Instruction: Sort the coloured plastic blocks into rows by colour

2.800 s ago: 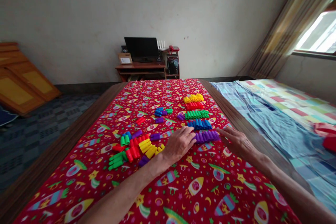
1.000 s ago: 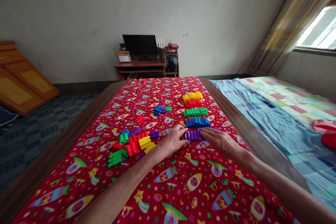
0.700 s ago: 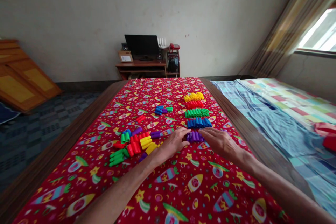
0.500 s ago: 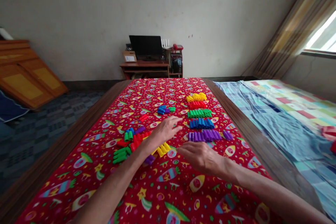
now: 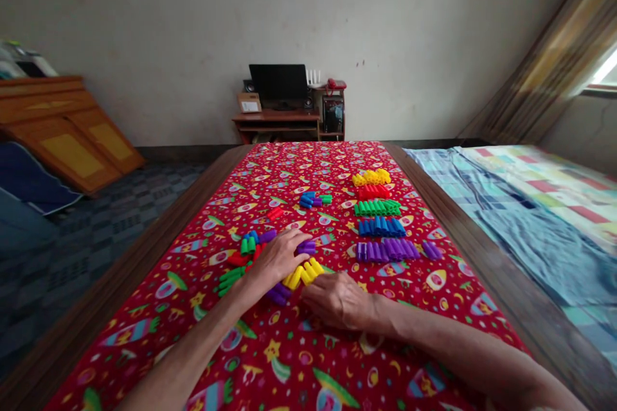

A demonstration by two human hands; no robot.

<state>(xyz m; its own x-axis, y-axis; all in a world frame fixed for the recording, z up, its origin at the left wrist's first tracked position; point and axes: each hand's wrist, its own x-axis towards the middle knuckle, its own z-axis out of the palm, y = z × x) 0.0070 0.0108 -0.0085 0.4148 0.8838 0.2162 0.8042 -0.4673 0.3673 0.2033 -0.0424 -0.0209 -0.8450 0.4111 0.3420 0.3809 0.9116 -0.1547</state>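
My left hand [image 5: 281,255] is over the mixed pile, palm down, thumb and fingers apart around purple tubes [image 5: 306,247]; no firm grip shows. My right hand [image 5: 339,300] rests low on the cloth just in front of yellow tubes [image 5: 311,271], fingers curled together with their tips hidden. Around my left hand lie short green tubes [image 5: 231,280], red tubes [image 5: 238,260] and more purple tubes [image 5: 278,294]; my hand covers part of the pile. To the right, tubes lie in colour rows: yellow [image 5: 371,178], red [image 5: 373,192], green [image 5: 377,208], blue [image 5: 382,227] and purple [image 5: 388,250].
A small blue, purple and green cluster [image 5: 315,200] and a red tube [image 5: 274,213] lie farther back. The red patterned cloth [image 5: 299,167] covers the table between dark wooden edges. Behind stands a desk with a monitor [image 5: 278,85]; a bed [image 5: 520,218] adjoins on the right.
Both hands have moved left and nearer to me. My left hand has drawn back over the pile, uncovering purple tubes, and my right hand has left the purple row for the yellow tubes.
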